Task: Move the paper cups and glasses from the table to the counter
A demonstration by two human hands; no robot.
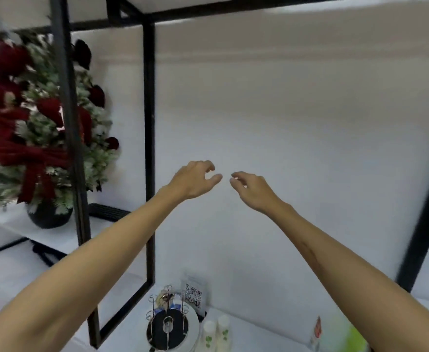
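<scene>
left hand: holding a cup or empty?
Empty. The left hand is raised in front of the white wall, fingers loosely curled around nothing. No cup or glass shows anywhere in the view.

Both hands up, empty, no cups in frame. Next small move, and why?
Probably lower both hands and look down for a cup: the left hand and right hand hover loosely curled before a bare white wall, holding nothing.

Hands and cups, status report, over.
Left hand and right hand raised, loosely curled, holding nothing. No paper cups or glasses in view. Black metal frame post beside left hand.
</scene>
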